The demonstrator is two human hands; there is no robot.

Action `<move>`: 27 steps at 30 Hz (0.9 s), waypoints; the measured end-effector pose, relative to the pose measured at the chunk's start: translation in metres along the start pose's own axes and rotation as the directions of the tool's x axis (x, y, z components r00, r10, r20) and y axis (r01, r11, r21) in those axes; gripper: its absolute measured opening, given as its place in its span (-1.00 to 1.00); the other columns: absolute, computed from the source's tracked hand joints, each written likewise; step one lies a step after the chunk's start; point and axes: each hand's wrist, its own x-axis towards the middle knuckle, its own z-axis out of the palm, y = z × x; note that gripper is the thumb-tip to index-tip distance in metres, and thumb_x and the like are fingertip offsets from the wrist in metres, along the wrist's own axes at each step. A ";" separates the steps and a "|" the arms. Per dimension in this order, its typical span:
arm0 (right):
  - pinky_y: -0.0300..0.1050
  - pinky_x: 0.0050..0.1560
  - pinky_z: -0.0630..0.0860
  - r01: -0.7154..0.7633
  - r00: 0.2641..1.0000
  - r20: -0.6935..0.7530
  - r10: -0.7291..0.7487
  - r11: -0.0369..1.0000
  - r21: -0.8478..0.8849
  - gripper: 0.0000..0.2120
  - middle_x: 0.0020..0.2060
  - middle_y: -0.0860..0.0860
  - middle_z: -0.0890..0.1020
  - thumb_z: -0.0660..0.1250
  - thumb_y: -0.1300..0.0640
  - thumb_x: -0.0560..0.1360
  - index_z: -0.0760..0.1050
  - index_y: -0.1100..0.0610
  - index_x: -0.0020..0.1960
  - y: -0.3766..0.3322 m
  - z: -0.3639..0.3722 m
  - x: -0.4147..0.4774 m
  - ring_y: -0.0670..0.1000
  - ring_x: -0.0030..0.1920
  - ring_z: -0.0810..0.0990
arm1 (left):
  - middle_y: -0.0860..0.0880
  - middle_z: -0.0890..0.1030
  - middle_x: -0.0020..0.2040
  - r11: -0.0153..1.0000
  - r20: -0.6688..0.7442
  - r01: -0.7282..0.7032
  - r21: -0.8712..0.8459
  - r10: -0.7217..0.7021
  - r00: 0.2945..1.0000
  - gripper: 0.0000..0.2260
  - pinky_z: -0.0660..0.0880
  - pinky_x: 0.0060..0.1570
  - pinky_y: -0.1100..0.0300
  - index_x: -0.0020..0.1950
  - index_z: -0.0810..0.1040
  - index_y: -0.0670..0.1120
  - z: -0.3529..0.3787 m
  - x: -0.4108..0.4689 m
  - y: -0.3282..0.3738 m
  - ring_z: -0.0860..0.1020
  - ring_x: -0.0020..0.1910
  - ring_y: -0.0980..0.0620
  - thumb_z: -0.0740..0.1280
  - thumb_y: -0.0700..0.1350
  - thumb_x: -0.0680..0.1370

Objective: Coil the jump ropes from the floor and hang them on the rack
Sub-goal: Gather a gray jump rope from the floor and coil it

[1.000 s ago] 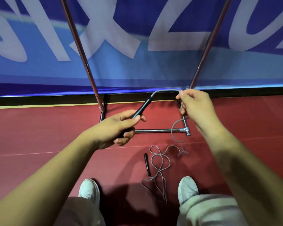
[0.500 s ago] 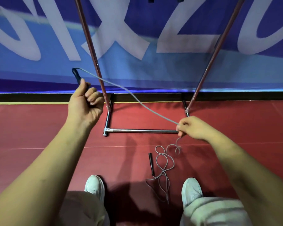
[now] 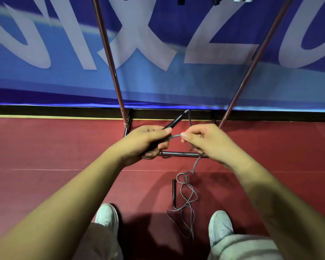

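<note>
My left hand (image 3: 147, 142) grips the black handle (image 3: 175, 121) of a grey jump rope, the handle's tip sticking up to the right. Close beside it, my right hand (image 3: 203, 140) pinches the grey cord (image 3: 174, 136). From my right hand the cord drops to a loose tangle (image 3: 187, 196) on the red floor between my feet. The rope's second black handle (image 3: 174, 193) lies on the floor beside the tangle. The metal rack's two slanted poles (image 3: 109, 59) rise in front of me, and its base bar (image 3: 178, 154) sits just under my hands.
A blue banner (image 3: 158, 81) with large white letters stands behind the rack. Handles of other ropes hang at the top edge (image 3: 182, 0). My white shoes (image 3: 107, 215) and grey trousers are at the bottom of the view. Red floor stretches left and right.
My left hand has swung from high on the left back to the middle, meeting my right hand. Less cord lies on the floor than a second ago.
</note>
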 end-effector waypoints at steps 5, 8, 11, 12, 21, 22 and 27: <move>-0.18 -0.30 0.37 -0.067 0.974 0.175 0.143 0.922 -0.383 -0.73 -0.44 -0.06 0.51 0.46 0.02 0.48 0.49 0.10 -0.30 0.036 -0.018 0.000 -0.09 -0.39 0.40 | 0.04 0.31 -0.45 0.773 0.034 0.020 -0.634 0.001 0.999 -0.74 0.05 -0.68 0.32 -0.16 0.50 -0.21 -0.013 0.002 0.007 0.16 -0.67 0.16 0.18 -0.04 0.56; -0.20 -0.18 0.42 -0.181 0.937 0.182 0.300 0.858 -0.481 -0.80 -0.35 -0.05 0.63 0.40 0.07 0.53 0.55 0.13 -0.23 0.061 -0.036 -0.002 -0.12 -0.33 0.49 | 0.06 0.31 -0.42 0.661 -0.045 -0.066 -0.747 0.048 0.998 -0.75 0.13 -0.68 0.34 -0.12 0.48 -0.22 -0.030 0.001 0.007 0.16 -0.64 0.15 0.17 -0.05 0.58; -0.33 -0.20 0.44 -0.244 0.944 0.107 0.313 0.879 -0.410 -0.84 -0.24 0.06 0.71 0.32 0.19 0.58 0.60 0.20 -0.14 0.064 -0.042 -0.004 -0.22 -0.35 0.55 | 0.04 0.32 -0.38 0.633 -0.168 -0.123 -0.764 -0.011 0.986 -0.76 0.14 -0.67 0.34 -0.10 0.46 -0.20 -0.031 0.002 0.005 0.22 -0.62 0.15 0.15 -0.06 0.62; -0.38 -0.31 0.41 -0.235 0.960 0.052 0.276 0.892 -0.387 -0.85 -0.29 0.08 0.69 0.31 0.21 0.58 0.60 0.23 -0.12 0.061 -0.042 -0.003 -0.25 -0.44 0.51 | 0.02 0.36 -0.36 0.690 -0.251 -0.136 -0.711 -0.068 0.966 -0.77 0.17 -0.67 0.33 -0.10 0.46 -0.19 -0.034 0.004 0.003 0.25 -0.62 0.14 0.15 -0.08 0.64; -0.38 -0.47 0.27 -0.026 0.984 0.163 0.075 0.959 -0.283 -0.88 -0.61 -0.15 0.47 0.36 0.18 0.55 0.64 0.18 -0.11 0.002 0.009 -0.006 -0.21 -0.56 0.37 | -0.21 0.67 -0.01 0.946 -0.353 0.078 0.314 0.040 0.935 -0.85 0.36 -0.54 0.29 0.13 0.52 -0.21 -0.006 0.004 -0.013 0.58 -0.47 -0.03 0.27 -0.15 0.65; -0.30 -0.46 0.28 0.002 0.989 0.143 0.035 0.969 -0.245 -0.86 -0.58 -0.11 0.47 0.35 0.17 0.56 0.63 0.19 -0.13 -0.001 0.014 -0.005 -0.19 -0.54 0.35 | -0.25 0.66 -0.10 0.970 -0.242 0.067 0.233 -0.009 0.970 -0.85 0.30 -0.60 0.31 0.09 0.49 -0.24 0.005 0.002 -0.010 0.52 -0.56 0.00 0.25 -0.15 0.66; -0.22 -0.43 0.31 -0.016 0.997 0.079 0.023 0.995 -0.099 -0.75 -0.53 0.05 0.48 0.39 0.07 0.54 0.56 0.20 -0.24 0.002 -0.002 0.001 -0.04 -0.49 0.39 | -0.03 0.37 -0.40 1.000 -0.002 0.011 0.028 -0.011 1.000 -0.78 0.05 -0.64 0.36 -0.16 0.41 -0.14 0.007 0.002 -0.004 0.22 -0.65 0.12 0.24 -0.03 0.61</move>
